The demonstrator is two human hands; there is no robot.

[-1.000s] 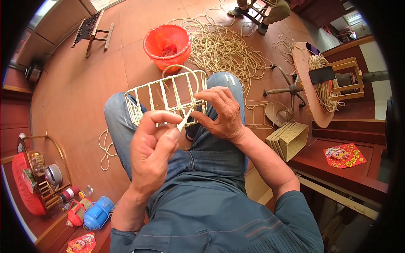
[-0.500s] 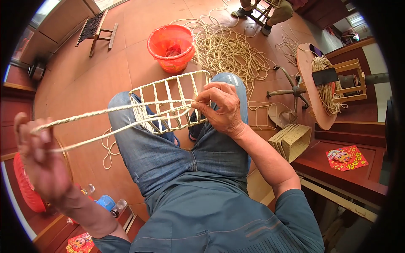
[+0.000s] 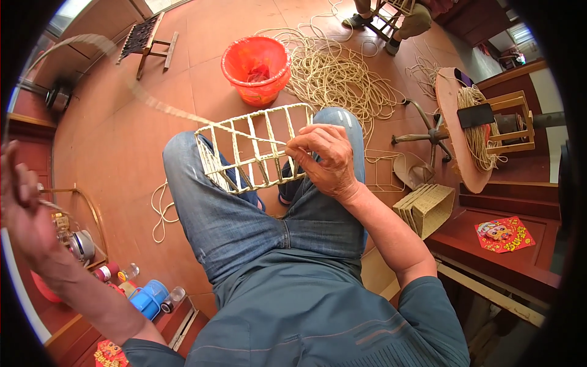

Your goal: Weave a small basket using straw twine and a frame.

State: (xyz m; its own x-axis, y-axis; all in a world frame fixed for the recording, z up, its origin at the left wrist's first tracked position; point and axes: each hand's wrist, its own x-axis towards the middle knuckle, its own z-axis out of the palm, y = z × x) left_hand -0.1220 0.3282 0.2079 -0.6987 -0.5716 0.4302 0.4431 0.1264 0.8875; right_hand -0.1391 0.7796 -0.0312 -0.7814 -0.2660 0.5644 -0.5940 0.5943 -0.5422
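Note:
A small open basket frame (image 3: 259, 160), woven of pale twisted cord over a rectangular grid, rests across my knees. My right hand (image 3: 327, 156) is at its right end, thumb and forefinger pinched on the cord there. From that pinch a pale cord (image 3: 174, 110) crosses above the frame and arcs up to the left, smeared by motion, to the picture's rim. My left hand (image 3: 27, 211) is raised at the far left, partly blurred and cut by the dark rim. A strand shows by its fingers, which seem curled on the cord.
Beyond my knees stand a red bucket (image 3: 255, 70) and a large heap of loose cord (image 3: 339, 73). Finished-looking woven baskets (image 3: 428, 208) lie stacked at the right. A wheeled stand leg (image 3: 428, 136), a low stool (image 3: 147, 43) and a seated person's legs (image 3: 409, 27) surround the floor.
My left hand has moved outward and slightly up to the left rim. The two strands stretched leftward are now one long cord flung in a high arc. My right hand still pinches at the frame.

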